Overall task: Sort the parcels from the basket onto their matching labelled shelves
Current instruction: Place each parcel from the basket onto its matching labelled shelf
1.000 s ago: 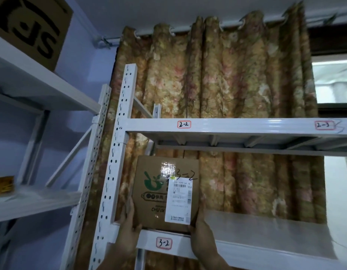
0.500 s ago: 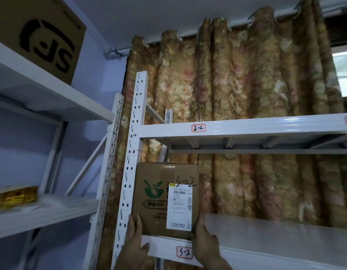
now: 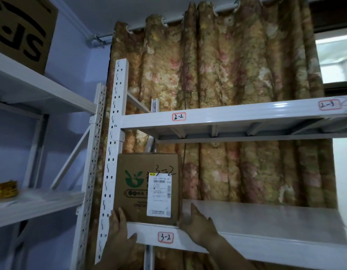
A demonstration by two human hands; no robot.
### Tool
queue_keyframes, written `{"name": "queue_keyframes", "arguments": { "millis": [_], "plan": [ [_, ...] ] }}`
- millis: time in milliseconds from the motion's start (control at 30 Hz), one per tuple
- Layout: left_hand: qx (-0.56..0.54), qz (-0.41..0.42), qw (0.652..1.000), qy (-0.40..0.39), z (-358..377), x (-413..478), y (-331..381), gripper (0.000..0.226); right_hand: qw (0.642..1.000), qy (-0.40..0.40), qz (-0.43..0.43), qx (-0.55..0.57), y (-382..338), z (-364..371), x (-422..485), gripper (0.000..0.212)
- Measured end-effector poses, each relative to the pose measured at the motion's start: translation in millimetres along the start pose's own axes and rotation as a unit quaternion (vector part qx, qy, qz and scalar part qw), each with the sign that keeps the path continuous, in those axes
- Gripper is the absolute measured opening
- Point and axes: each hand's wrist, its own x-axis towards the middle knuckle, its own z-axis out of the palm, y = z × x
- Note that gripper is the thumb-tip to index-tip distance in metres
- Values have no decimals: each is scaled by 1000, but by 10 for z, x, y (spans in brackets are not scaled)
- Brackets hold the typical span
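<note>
The parcel (image 3: 137, 191) stood on shelf 3-2 (image 3: 266, 240); left hand (image 3: 120, 230) at its seven o'clock, right hand (image 3: 198, 225) at five, fingers straight, touching it.

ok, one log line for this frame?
box: marked 3-2, upright on 3-2 shelf, left end | left hand: open, at box's lower left | right hand: open, at box's lower right
</note>
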Motion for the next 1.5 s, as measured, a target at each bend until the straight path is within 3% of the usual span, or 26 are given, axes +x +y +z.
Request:
{"name": "queue_keyframes", "arguments": {
  "millis": [233, 433, 600, 833, 1100, 1300, 1500],
  "plan": [
    [100, 91, 986, 92, 380, -542, 478, 78, 994, 24, -22, -102, 335, -527, -452, 77],
    [175, 157, 969, 76, 256, -1030, 1070, 72, 966, 41, -90, -238, 580, -1138, -1047, 64],
    [202, 128, 971, 19, -41, -1562, 1630, 69, 952, 34, -131, -273, 678, -1665, -1512, 61],
    [187, 84, 979, 7, -240, -2420, 2119, 67, 963, 57, -172, -199, 753, -1995, -2030, 50],
    [241, -30, 970, 16, -583, -3348, 1628, 67, 960, 14, -254, -118, 504, -1462, -2534, 51],
    [244, -140, 959, 10, -877, -4101, 921, 67, 955, -79, -282, -48, 183, -649, -3013, 47],
    [262, -248, 932, -19, -942, -4945, -59, 66, 927, -220, -304, -19, -168, 392, -3540, 46]
  ]
}}
